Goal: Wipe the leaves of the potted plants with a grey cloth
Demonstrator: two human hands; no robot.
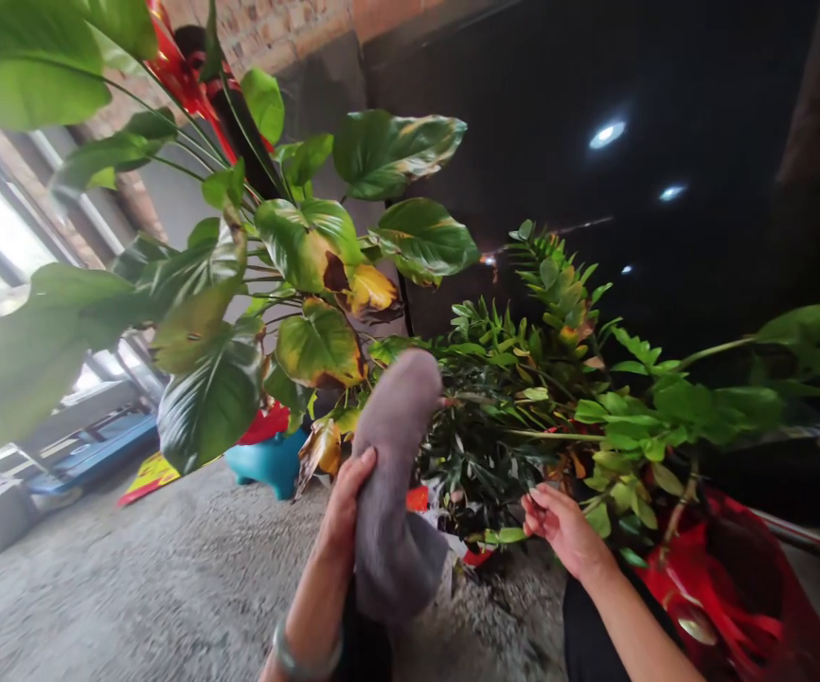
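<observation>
My left hand (344, 507) grips a grey cloth (396, 474), holding it up in front of the plants. A bracelet sits on that wrist. My right hand (559, 521) is half curled, palm up, just under the fronds of a small-leaved plant (524, 398), with nothing visible in it. A large-leaved plant (296, 256) with some yellowing, brown-edged leaves (321, 346) stands to the left of the cloth.
A teal pot (272, 461) stands on the gravelly floor (133, 587) behind the big plant. A red pot or bag (729, 587) sits at the lower right. A dark glossy wall (630, 142) is behind, with a window at the far left.
</observation>
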